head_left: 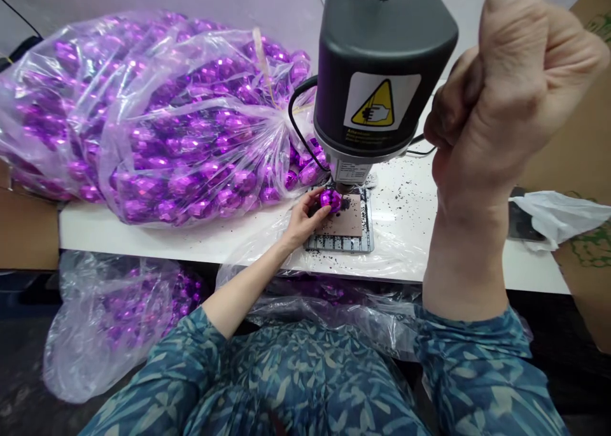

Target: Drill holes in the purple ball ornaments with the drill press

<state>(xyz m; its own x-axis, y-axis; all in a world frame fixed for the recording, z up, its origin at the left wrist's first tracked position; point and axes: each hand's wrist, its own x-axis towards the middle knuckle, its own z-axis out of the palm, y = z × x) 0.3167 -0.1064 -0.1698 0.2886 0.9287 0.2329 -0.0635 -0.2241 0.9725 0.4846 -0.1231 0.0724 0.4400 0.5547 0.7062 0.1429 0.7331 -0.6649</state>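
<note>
While L hand (pixel 304 221) holds ball (pixel 330 199), "Attention" label (pixel 382 102)

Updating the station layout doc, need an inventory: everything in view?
held ball: 1, purple, over the board
board: 1, brown, on the base plate
base plate: 1, grey, on the table
machine: 1, black, above the board
warning label: 1, white/yellow, on the machine
cable: at least 1, black, beside the machine
debris: uncountable, black, around the base plate
large bag: 1, clear, purple balls inside, table left
lower bag: 1, clear, purple contents, below table left
table: 1, white, centre
cardboard: 2+ pieces, brown, both sides
sleeves: 2, blue patterned, foreground
left grip: 1, on the held ball
right grip: 1, closed, contents hidden, right of machine
</note>
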